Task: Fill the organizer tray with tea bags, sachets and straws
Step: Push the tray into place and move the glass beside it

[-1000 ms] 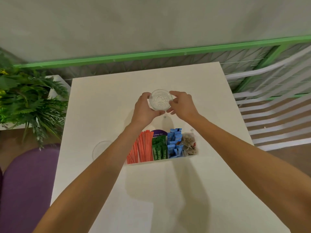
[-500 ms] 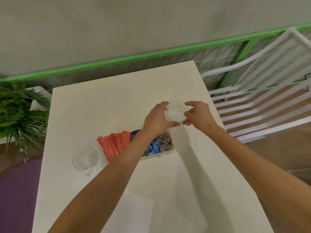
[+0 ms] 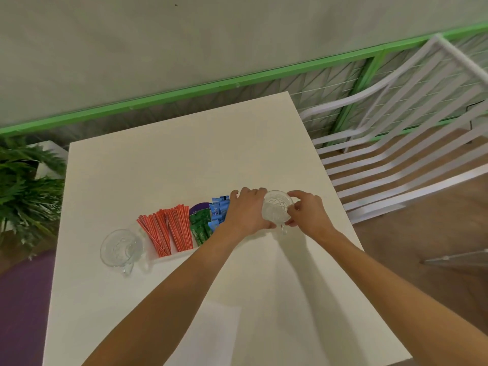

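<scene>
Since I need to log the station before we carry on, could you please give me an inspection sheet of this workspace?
Surface: white table, matte.
Job's things: organizer tray holds orange straws, green sachets and blue sachets; its right end is covered by the left hand.
Clutter: other glass cup beside the tray's left end.
Grippers: left hand and right hand both grip a glass cup at the tray's right end.
Cables: nothing seen.
Surroundings: plant left, white slatted chair right, green rail behind.

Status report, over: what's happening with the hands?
Left hand, right hand: both gripping clear patterned glass cup. White organizer tray: red straws, green sachets, blue sachets in. Nothing in the way.
</scene>
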Tool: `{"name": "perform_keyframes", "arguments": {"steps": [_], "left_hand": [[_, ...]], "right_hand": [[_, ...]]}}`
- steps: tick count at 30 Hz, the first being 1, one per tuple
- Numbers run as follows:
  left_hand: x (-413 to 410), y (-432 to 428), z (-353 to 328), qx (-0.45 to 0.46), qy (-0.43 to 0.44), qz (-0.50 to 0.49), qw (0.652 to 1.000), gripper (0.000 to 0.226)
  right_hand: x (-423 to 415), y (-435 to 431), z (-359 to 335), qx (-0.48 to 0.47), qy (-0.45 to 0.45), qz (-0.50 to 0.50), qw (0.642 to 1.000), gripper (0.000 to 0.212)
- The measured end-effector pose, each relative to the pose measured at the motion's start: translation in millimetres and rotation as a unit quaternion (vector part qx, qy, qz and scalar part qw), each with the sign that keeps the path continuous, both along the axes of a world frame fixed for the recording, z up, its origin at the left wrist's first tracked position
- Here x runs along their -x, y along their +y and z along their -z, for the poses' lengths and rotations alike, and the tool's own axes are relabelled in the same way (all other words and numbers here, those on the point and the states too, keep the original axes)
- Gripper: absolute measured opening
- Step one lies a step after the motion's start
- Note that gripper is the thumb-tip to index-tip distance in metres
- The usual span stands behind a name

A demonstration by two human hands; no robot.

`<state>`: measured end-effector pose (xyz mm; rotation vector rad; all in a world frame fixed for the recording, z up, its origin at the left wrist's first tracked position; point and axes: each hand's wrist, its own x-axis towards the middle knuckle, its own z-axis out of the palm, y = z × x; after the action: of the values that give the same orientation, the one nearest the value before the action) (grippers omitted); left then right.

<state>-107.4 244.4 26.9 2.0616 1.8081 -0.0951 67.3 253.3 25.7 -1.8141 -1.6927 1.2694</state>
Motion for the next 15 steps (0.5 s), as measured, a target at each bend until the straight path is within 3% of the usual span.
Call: {"name": "perform_keyframes", "arguments": {"steps": [7,15], "left_hand": [[-3.5,-4.8,1.0,-0.016,0.010,0.004,1.000,0.091],[-0.2,-22.6,-12.0,-0.055,-0.048,0.001,0.997,0.093]], "right_hand": [[-4.5,-6.0,10.6,-0.018,0.008,0.015,1.000,0.035],[-8.1,-12.0,-1.3,-0.052,-0.080,-0.012,0.995,0.040]]}}
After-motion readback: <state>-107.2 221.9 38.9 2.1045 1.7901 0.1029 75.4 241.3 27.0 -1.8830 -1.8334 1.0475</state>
